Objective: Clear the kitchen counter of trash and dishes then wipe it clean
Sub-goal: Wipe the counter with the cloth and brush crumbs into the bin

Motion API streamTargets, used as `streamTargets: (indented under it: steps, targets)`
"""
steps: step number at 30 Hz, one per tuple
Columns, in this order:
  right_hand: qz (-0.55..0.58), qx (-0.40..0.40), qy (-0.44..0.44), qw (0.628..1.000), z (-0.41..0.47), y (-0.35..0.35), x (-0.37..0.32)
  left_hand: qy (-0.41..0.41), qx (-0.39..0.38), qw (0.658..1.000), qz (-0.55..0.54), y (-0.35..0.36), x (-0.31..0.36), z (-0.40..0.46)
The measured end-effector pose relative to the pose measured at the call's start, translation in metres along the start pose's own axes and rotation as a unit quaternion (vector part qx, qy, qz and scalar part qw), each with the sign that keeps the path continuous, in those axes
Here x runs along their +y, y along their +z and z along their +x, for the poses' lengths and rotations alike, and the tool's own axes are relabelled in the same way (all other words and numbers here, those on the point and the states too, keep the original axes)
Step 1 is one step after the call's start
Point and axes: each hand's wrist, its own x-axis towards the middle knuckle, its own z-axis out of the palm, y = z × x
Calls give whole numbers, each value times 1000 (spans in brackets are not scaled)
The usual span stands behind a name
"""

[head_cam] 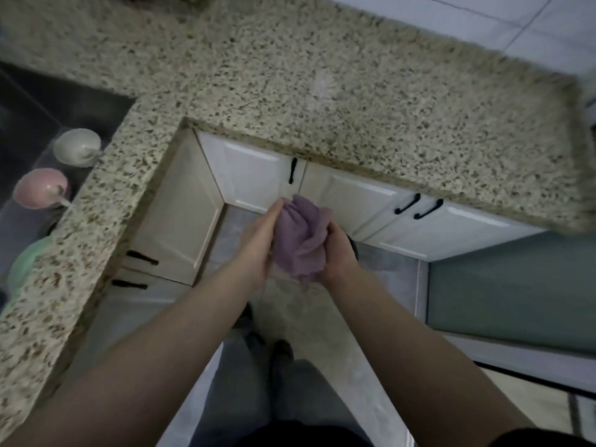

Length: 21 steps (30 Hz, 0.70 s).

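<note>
A crumpled purple cloth (301, 238) is held between both hands, in the air in front of the cabinet doors and below the counter's edge. My left hand (259, 241) presses flat against its left side with fingers extended. My right hand (338, 250) grips its right side with fingers curled into the fabric. The speckled granite counter (322, 91) forms an L around me, and its surface shows nothing on it. In the dark sink (38, 114) at the left lie a white bowl (77, 146) and a pink bowl (40, 188), each with a spoon.
A green dish (22, 266) shows partly at the sink's near end. White cabinet doors (251, 175) with black handles stand below the counter. A pale green panel (516, 291) is at the right. My legs and shoes are on the tiled floor (322, 321).
</note>
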Motion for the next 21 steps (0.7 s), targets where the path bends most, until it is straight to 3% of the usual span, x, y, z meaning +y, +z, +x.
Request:
streamTargets:
  steps: [2,7,14,18,21]
  targets:
    - [22,6,-3,1000,9,-8,-12,5,3,998,65,7,-1,19]
    - [102,98,13,990,35,-26,-33,-25,-21,995,99,30,4,63]
    - [163,175,-33,970,78,-70,-47,24,-52,943,327,54,-28,137]
    - [92,192,-25,977,108,-115,-33,45,-40,927,369,69,-63,185]
    - [49,265,-8,963,135,-148,-18,10,-53,927,372,72,-95,217]
